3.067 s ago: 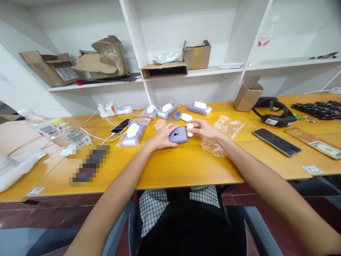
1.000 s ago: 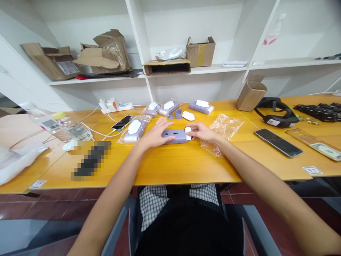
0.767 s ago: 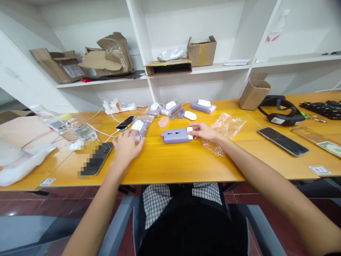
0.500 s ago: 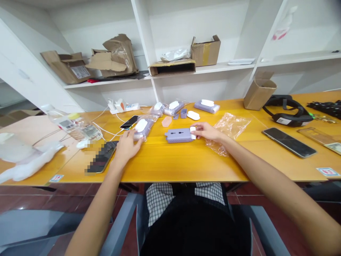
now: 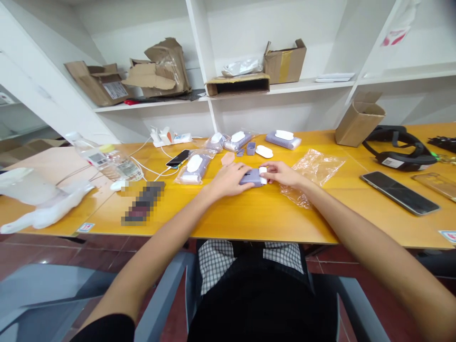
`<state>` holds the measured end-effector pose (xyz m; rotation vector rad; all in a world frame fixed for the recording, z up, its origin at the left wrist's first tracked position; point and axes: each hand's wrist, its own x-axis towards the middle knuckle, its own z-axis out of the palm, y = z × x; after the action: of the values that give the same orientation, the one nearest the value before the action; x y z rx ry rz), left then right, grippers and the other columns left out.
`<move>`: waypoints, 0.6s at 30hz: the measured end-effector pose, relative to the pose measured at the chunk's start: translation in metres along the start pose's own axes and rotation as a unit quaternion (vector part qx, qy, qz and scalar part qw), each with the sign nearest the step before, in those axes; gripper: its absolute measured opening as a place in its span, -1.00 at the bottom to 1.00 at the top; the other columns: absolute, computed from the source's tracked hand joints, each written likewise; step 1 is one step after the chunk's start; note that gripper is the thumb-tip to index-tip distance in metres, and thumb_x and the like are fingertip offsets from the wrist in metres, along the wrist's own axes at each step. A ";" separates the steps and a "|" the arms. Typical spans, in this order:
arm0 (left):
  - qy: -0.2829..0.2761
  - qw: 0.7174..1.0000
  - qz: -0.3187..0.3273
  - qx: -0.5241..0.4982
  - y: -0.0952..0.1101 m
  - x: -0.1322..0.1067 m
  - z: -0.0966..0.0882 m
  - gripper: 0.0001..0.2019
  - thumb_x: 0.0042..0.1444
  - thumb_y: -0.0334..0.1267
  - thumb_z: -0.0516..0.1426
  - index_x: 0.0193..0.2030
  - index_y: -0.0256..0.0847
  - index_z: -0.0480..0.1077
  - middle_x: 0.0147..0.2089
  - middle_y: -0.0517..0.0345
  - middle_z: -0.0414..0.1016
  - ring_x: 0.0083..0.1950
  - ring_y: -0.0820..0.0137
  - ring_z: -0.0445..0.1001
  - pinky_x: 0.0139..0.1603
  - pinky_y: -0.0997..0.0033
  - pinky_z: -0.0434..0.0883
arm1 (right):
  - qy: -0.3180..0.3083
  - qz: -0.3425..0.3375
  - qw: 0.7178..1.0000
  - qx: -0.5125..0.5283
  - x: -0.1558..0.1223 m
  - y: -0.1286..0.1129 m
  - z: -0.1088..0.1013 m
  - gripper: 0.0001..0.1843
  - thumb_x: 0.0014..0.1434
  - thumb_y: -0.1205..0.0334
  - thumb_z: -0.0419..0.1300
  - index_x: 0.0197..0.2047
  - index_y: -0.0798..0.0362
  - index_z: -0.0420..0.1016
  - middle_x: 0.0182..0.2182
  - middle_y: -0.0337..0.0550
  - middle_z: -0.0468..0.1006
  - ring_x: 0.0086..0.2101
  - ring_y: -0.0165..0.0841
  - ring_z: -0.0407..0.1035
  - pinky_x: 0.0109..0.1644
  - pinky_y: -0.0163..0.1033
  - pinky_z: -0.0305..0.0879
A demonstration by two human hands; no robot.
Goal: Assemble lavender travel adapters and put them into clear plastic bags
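Note:
A purple plastic case (image 5: 253, 177) with small holes in its side lies on the table between my hands. My left hand (image 5: 231, 179) is closed round its left part and hides that end. With thumb and fingers, my right hand (image 5: 282, 174) grips the white end piece (image 5: 262, 171) on the case's right. Behind them are a small purple cup-like part (image 5: 251, 148), a loose white oval lid (image 5: 264, 151) and a pinkish flat piece (image 5: 228, 158). A bagged purple case with a white oval top (image 5: 194, 165) lies to the left.
Crumpled clear plastic wrap (image 5: 315, 171) lies right of my right hand. A phone (image 5: 399, 192), a black headset (image 5: 399, 154) and an open cardboard box (image 5: 360, 121) are further right. Plastic bottles (image 5: 116, 164) and a cabled phone (image 5: 178, 159) stand or lie left. Another purple case (image 5: 283, 139) is behind.
My left hand has left the bagged case and moved right onto the purple case. The right hand stays at the white end piece. The view has shifted slightly.

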<state>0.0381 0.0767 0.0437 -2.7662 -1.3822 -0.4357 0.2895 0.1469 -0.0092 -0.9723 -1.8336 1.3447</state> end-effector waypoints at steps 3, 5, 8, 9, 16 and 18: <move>-0.042 0.999 -0.019 -0.008 0.004 0.028 0.010 -0.36 0.25 0.17 0.22 0.36 -0.11 0.35 0.31 -0.14 0.51 0.28 -0.02 0.51 0.27 -0.08 0.43 | -0.006 -0.019 1.000 -0.002 0.000 0.000 0.000 -0.49 0.13 0.10 0.51 0.10 0.07 0.58 -0.46 -0.24 0.63 -0.48 -0.38 0.49 -0.33 -0.28 0.49; -0.062 0.997 -0.024 -0.030 -0.001 0.037 0.015 -0.26 0.19 0.18 0.26 0.42 -0.12 0.29 0.37 -0.14 0.47 0.32 -0.01 0.49 0.29 -0.03 0.43 | -0.007 -0.022 1.000 0.002 0.000 0.000 0.000 -0.49 0.14 0.09 0.49 0.12 0.07 0.58 -0.46 -0.25 0.62 -0.49 -0.39 0.48 -0.33 -0.29 0.48; -0.065 0.997 -0.027 -0.031 -0.012 0.037 0.021 -0.14 0.10 0.21 0.32 0.45 -0.15 0.25 0.40 -0.15 0.45 0.35 -0.03 0.48 0.31 0.01 0.41 | -0.008 -0.016 1.000 0.012 0.000 0.000 -0.001 -0.51 0.16 0.08 0.48 0.11 0.05 0.57 -0.45 -0.24 0.62 -0.49 -0.39 0.48 -0.34 -0.28 0.49; -0.062 0.997 -0.026 -0.021 -0.016 0.036 0.022 -0.11 0.07 0.23 0.34 0.45 -0.14 0.25 0.40 -0.15 0.45 0.35 -0.05 0.48 0.31 0.01 0.41 | -0.008 -0.013 1.000 0.015 0.001 0.000 -0.001 -0.53 0.17 0.09 0.47 0.10 0.05 0.56 -0.44 -0.24 0.63 -0.49 -0.39 0.48 -0.34 -0.28 0.50; -0.038 0.994 -0.098 0.033 -0.018 0.026 0.018 -0.21 0.07 0.24 0.35 0.31 -0.20 0.39 0.28 -0.19 0.54 0.27 -0.10 0.51 0.20 0.01 0.45 | 0.000 -0.008 1.000 0.018 0.003 0.004 -0.001 -0.49 0.16 0.07 0.49 0.11 0.05 0.52 -0.39 -0.18 0.65 -0.49 -0.39 0.46 -0.36 -0.26 0.49; -0.016 0.995 -0.094 0.033 -0.013 0.027 0.018 -0.22 0.06 0.21 0.37 0.31 -0.18 0.36 0.28 -0.18 0.53 0.27 -0.09 0.50 0.22 0.00 0.44 | 0.011 -0.009 1.000 0.021 0.001 0.001 0.001 -0.50 0.17 0.06 0.48 0.12 0.03 0.52 -0.39 -0.19 0.63 -0.49 -0.39 0.46 -0.36 -0.26 0.51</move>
<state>0.0470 0.1082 0.0319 -2.6142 -1.6406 -0.3432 0.2886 0.1474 -0.0108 -0.9433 -1.7863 1.3510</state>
